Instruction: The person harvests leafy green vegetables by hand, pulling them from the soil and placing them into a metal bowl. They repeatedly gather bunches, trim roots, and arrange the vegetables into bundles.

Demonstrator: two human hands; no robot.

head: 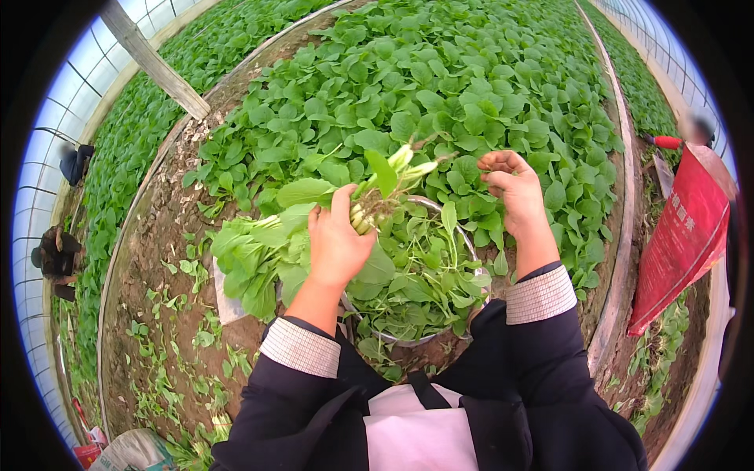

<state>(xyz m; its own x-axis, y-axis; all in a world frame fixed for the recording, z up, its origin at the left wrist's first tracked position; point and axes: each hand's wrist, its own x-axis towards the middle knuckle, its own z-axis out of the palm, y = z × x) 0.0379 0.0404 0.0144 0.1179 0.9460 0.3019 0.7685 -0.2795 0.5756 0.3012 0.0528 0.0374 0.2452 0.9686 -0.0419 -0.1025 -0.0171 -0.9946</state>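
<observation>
My left hand (pixel 337 241) grips a bunch of leafy green plants (pixel 377 176), their pale stems and stringy roots pointing up and to the right. To the right of the bunch, apart from it, my right hand (pixel 513 188) is raised with fingers curled and thumb against them; whether a scrap lies between the fingertips is too small to tell. Below both hands a round metal-rimmed basin (pixel 484 277) stands on the soil between my legs, full of loose greens (pixel 412 288). Left of it a pile of picked greens (pixel 253 265) rests over a pale sheet (pixel 227 297).
A dense bed of growing greens (pixel 424 70) fills the ground ahead. A wooden post (pixel 156 59) leans at the left. People crouch at far left (pixel 59 253) and stand at right beside a red sack (pixel 677 235). Fallen leaves litter the soil (pixel 182 347).
</observation>
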